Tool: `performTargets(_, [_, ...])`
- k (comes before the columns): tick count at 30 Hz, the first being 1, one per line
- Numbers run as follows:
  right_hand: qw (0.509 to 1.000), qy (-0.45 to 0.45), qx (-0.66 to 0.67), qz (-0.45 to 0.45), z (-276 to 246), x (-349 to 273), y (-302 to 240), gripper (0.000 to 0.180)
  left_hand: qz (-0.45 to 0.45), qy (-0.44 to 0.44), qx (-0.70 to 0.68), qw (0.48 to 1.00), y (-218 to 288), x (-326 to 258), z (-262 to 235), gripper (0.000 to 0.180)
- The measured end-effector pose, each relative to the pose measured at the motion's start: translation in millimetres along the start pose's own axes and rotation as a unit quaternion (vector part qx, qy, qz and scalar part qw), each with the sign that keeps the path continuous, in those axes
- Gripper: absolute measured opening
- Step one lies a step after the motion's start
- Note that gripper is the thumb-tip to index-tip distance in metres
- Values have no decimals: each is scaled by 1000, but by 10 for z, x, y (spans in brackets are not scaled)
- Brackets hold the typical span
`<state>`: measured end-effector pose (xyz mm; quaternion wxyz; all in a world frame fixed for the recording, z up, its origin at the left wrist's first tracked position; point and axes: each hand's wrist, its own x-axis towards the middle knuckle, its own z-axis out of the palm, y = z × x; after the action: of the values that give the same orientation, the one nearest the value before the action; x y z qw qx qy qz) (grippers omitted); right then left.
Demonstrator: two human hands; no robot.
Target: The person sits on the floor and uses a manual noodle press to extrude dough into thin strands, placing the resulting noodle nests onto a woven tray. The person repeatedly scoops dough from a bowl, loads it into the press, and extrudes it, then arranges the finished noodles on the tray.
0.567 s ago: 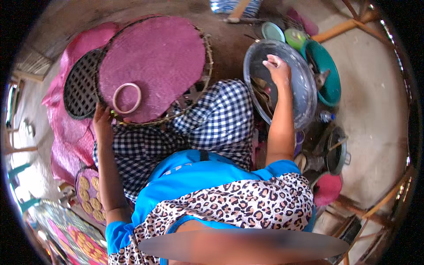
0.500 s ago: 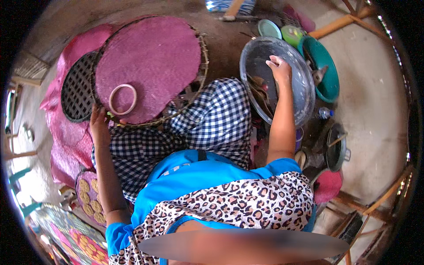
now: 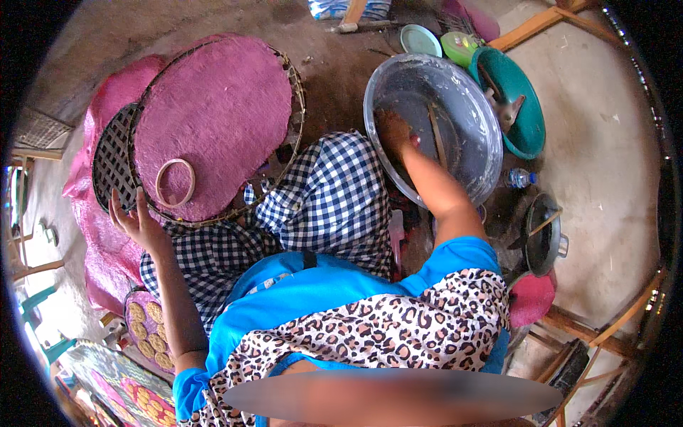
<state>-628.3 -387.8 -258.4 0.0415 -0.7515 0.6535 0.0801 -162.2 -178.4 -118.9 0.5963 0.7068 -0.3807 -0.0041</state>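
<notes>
My left hand point(image 3: 137, 222) is raised with its fingers apart, holding nothing. It is beside the near left rim of a large round woven tray point(image 3: 298, 107) covered with a pink sheet point(image 3: 213, 114). On the sheet, close to that hand, lies a pale ring point(image 3: 163, 197). My right hand point(image 3: 407, 139) reaches down into a big grey basin point(image 3: 473, 171), near its left wall. Its fingers are hard to make out against something dark brown there. A thin stick point(image 3: 436, 135) rests inside the basin, whose wall has whitish smears.
A black lattice tray point(image 3: 107, 160) and pink sheeting point(image 3: 107, 242) lie left of the tray. Right of the basin are a teal basin point(image 3: 530, 128), a water bottle point(image 3: 519, 178) and a dark pan point(image 3: 539, 249). Flat round pieces point(image 3: 146, 347) lie on a pink surface at lower left.
My right hand has gone from above the middle of the basin down to its left side. My left hand has come off the tray's rim, moving left and nearer, fingers spreading. The view has shifted slightly.
</notes>
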Motion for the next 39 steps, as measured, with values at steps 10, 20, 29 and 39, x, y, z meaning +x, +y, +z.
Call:
performTargets(10, [862,162,479,32,-1750,-375,486,46,83,-40,-222,971,337,-94,27,50])
performTargets(20, [407,-108,802,-424,-3053,-809,-1189,30,-63,-463,-429,773,1051,-751,843,47])
performTargets(29, [366,-355,785,-353,-3004,-543,-2906,30,-368,-554,-712,225,899,-769,437,89])
performTargets(39, [686,-413,584,-131,-2453,59,-4104,11,-358,-408,-839,39,580,-697,565,32])
